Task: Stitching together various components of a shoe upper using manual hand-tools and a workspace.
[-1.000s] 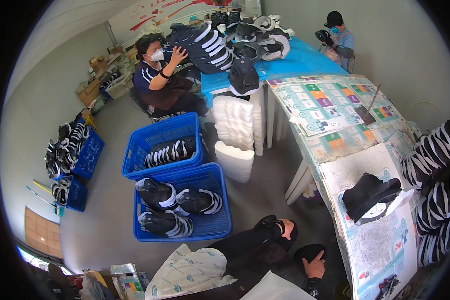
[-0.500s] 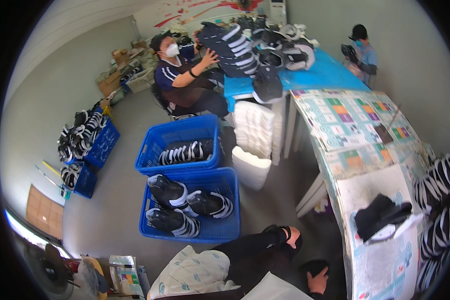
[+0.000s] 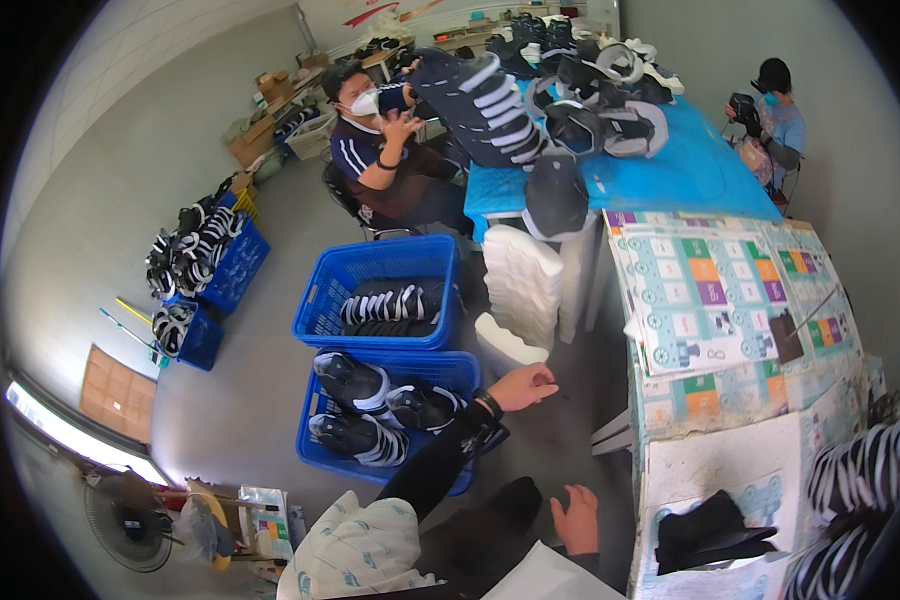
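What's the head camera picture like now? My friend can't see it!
A person's left hand hovers beside a blue basket of black shoes; the right hand is open near a paper-covered table. Behind, a masked co-worker sits.

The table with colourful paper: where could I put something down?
On the paper-covered table, there's room on the printed sheets, left of the dark square with its thin rod. The white sheet has a smaller bare patch beyond the black piece. The near right is crowded with striped shoe pieces.
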Available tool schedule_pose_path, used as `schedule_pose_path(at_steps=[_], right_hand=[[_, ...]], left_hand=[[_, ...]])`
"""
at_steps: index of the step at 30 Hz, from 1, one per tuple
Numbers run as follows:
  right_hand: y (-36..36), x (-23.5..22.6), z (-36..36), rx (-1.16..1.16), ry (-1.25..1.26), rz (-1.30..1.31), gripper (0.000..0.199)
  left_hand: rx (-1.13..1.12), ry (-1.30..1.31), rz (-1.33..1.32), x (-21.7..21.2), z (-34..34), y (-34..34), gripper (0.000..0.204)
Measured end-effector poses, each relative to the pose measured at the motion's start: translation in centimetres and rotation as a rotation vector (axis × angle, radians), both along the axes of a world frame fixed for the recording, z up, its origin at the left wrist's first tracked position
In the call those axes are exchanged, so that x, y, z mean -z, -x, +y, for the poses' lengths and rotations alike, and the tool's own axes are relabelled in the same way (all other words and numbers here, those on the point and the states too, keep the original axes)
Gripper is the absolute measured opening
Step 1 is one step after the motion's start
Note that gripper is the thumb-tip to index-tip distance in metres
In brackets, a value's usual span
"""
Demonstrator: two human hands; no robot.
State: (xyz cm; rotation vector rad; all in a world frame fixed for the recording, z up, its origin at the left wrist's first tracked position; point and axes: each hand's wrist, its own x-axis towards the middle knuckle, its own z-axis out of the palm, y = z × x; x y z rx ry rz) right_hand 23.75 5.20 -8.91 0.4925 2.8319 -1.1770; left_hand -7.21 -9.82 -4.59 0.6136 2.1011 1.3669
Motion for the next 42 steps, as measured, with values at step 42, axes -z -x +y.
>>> schedule_pose_path(at_steps=[42], right_hand=[[92.0, -48.2, -5.5, -0.385, -0.136, 0.609, 0.101]], left_hand=[[-0.963, -0.280, -0.199, -27.3, -13.9, 46.1, 0.105]])
